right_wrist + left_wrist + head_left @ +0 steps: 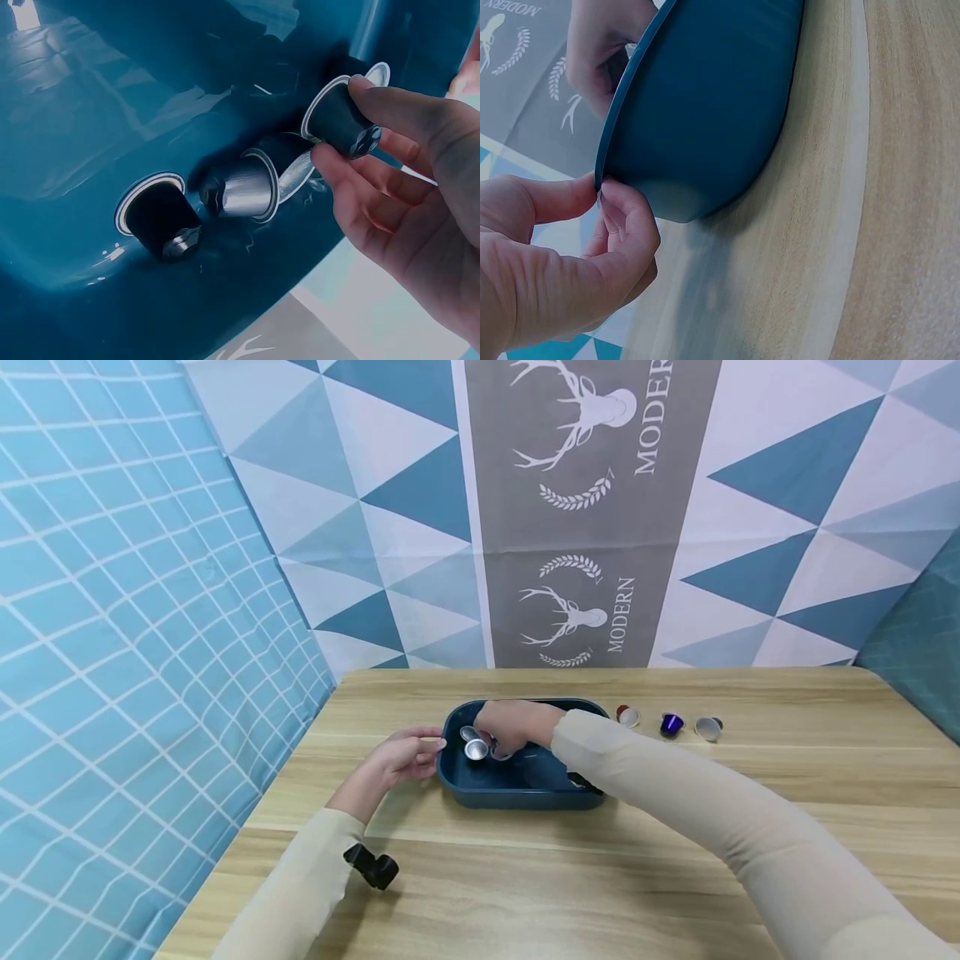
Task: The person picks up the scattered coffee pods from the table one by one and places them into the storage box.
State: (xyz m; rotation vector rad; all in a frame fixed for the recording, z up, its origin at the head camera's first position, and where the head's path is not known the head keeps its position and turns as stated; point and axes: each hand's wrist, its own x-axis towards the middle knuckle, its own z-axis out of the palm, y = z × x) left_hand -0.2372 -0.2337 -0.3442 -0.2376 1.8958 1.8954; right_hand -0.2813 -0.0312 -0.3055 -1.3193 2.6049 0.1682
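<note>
A dark blue tray (517,800) stands on the wooden table. My left hand (408,753) pinches its left rim between thumb and fingers, as the left wrist view shows up close. Inside the tray, my right hand (420,172) holds a dark coffee capsule (337,120) between thumb and fingertips. Near it in the right wrist view lie a black capsule (159,225) and a silver-grey capsule (244,187), the latter against another capsule's foil lid (297,176). A further capsule rim (379,73) shows behind the held one. From the head view, my right hand covers part of this group.
To the right of the tray, a red capsule (628,717), a shiny blue capsule (671,724) and a capsule with its pale lid facing forward (707,728) lie in a loose row on the table (525,893). Patterned cloth (405,527) hangs behind the table.
</note>
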